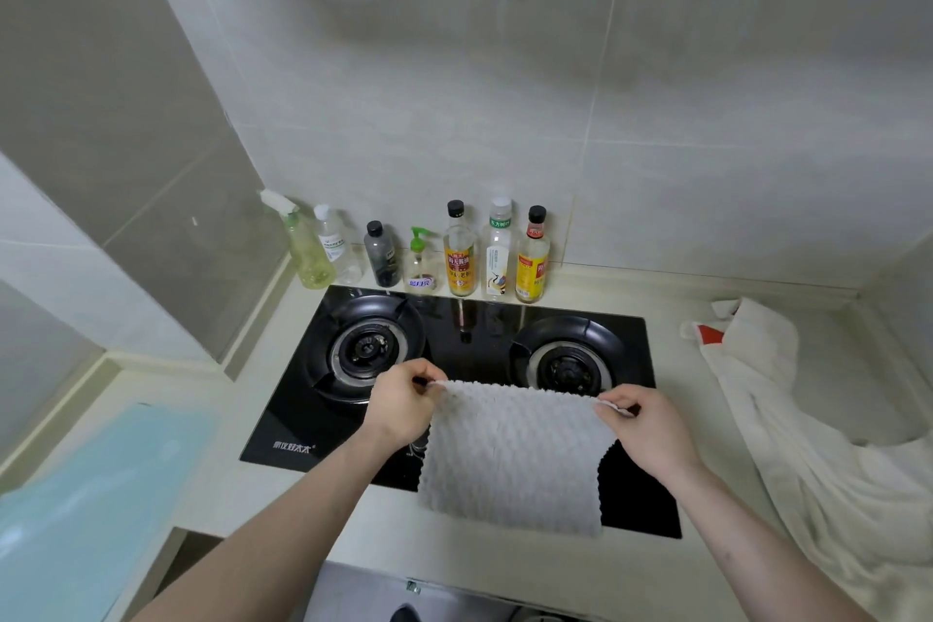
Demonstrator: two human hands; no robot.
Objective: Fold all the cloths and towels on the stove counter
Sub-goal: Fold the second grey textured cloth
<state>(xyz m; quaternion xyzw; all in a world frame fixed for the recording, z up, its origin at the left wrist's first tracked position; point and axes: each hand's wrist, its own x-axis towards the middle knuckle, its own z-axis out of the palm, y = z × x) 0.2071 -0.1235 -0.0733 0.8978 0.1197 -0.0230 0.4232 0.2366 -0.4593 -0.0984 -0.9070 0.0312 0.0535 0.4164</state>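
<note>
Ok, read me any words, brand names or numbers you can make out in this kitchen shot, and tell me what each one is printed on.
Stove: white brand lettering at the front left corner, too blurred to quote.
Clear bottle with the white cap: green neck label reads "东方树叶".
Yellow-label bottle with the black cap: characters present, too blurred to quote.
Green pump bottle: label blurred.
The other bottle labels: too small to read.
Grey cloth: no text.
</note>
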